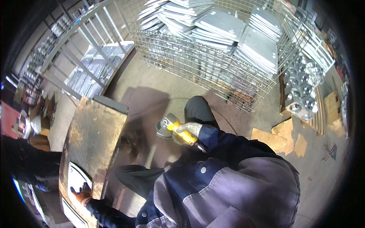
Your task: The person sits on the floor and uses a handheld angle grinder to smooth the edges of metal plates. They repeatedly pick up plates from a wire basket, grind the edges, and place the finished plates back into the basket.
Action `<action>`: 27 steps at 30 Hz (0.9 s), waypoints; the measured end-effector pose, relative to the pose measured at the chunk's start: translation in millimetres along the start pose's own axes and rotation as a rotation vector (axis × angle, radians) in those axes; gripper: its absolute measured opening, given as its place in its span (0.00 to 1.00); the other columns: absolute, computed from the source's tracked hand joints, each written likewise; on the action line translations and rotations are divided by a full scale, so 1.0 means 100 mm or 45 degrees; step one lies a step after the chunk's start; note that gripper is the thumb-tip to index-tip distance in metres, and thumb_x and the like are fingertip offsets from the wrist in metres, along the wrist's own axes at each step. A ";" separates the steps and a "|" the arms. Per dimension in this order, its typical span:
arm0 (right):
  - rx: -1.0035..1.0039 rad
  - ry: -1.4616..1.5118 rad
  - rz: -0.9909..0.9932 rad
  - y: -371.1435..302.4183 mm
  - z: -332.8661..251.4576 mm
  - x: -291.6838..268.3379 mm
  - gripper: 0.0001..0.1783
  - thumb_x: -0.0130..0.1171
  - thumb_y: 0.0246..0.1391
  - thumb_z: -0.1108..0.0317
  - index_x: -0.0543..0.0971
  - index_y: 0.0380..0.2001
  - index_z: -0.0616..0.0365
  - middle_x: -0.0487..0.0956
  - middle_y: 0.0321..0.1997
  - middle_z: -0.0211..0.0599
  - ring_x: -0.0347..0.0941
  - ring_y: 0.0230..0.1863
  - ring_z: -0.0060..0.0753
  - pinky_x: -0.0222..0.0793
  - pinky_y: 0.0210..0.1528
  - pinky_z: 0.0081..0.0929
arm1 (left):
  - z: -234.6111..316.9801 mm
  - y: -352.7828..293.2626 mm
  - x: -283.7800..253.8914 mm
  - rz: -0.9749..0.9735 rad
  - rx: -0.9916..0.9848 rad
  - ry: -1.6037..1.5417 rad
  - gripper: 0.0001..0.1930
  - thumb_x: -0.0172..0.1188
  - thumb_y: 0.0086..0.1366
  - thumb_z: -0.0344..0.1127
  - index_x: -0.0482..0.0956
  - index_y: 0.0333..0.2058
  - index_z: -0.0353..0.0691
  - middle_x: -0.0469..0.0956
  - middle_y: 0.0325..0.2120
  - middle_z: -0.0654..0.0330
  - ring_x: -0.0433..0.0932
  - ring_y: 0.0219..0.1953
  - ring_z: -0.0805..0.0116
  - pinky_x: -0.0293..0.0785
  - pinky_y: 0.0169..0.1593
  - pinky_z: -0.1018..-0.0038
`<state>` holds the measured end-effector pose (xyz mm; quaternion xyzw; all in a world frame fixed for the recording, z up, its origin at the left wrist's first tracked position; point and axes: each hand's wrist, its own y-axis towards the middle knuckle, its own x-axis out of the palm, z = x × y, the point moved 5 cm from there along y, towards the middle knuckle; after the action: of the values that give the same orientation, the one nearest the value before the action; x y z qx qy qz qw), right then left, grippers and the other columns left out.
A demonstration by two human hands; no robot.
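My right hand (190, 128), in a pale work glove, is closed around a yellow angle grinder (186, 136). The grinder's disc (163, 129) points left, and the tool is held up in front of my body, apart from the bench. A hose-like fitting shows at its rear end. On the left, my left hand (83, 194), in an orange and dark glove, rests with fingers spread on a light, flat metal plate (76, 175). That plate lies on a worn wooden bench top (89, 133). A second pale plate (72, 213) lies nearer on the same bench.
Ahead stands a wire mesh cage (197, 64) stacked with grey metal plates (218, 24). A metal-railed rack (85, 72) holds more plates at the far left. Metal castings (300, 83) and flattened cardboard (275, 138) are on the right. Someone in dark clothing (26, 163) is beyond the bench.
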<state>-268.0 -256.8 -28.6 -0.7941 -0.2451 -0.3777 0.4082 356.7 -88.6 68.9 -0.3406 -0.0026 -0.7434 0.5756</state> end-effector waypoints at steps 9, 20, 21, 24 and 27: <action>-0.179 -0.150 0.170 -0.08 -0.28 -0.37 0.16 0.63 0.50 0.64 0.76 0.40 0.62 0.80 0.28 0.37 0.77 0.26 0.30 0.76 0.32 0.26 | -1.90 -2.59 3.19 -2.199 -0.389 0.003 0.24 0.37 0.72 0.44 0.61 0.64 0.43 0.61 0.65 0.53 0.60 0.66 0.53 0.52 0.68 0.57; -0.248 -0.384 -0.007 -0.31 -0.62 -0.80 0.23 0.60 0.53 0.49 0.77 0.38 0.59 0.75 0.30 0.30 0.71 0.34 0.25 0.66 0.38 0.20 | -4.87 -5.36 5.07 -2.324 -1.111 0.892 0.28 0.50 0.69 0.48 0.62 0.61 0.37 0.70 0.57 0.54 0.69 0.59 0.57 0.63 0.62 0.61; -0.304 -0.346 -0.029 -0.33 -0.63 -0.86 0.21 0.59 0.53 0.49 0.78 0.36 0.58 0.76 0.31 0.31 0.72 0.33 0.26 0.66 0.39 0.22 | -5.17 -5.48 5.12 -2.238 -1.009 1.123 0.32 0.51 0.66 0.57 0.65 0.59 0.39 0.73 0.54 0.54 0.71 0.56 0.57 0.65 0.60 0.63; -0.338 -0.377 0.109 -0.40 -0.67 -1.07 0.18 0.59 0.55 0.53 0.79 0.37 0.58 0.77 0.33 0.33 0.73 0.33 0.28 0.68 0.42 0.26 | -5.83 -5.85 5.28 -2.243 -1.163 1.303 0.34 0.54 0.62 0.63 0.69 0.55 0.40 0.75 0.52 0.54 0.74 0.52 0.58 0.69 0.54 0.66; -0.337 -0.236 0.091 -0.47 -0.71 -1.15 0.18 0.60 0.54 0.55 0.78 0.39 0.58 0.77 0.33 0.33 0.73 0.34 0.29 0.68 0.42 0.26 | -6.25 -6.15 5.28 -2.308 -1.259 1.327 0.35 0.56 0.60 0.65 0.72 0.51 0.38 0.77 0.48 0.54 0.79 0.47 0.56 0.75 0.48 0.67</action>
<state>-398.0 -299.5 -71.8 -0.8806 -0.2014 -0.3170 0.2888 -541.2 -579.7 96.6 -0.0538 0.2831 -0.8537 -0.4338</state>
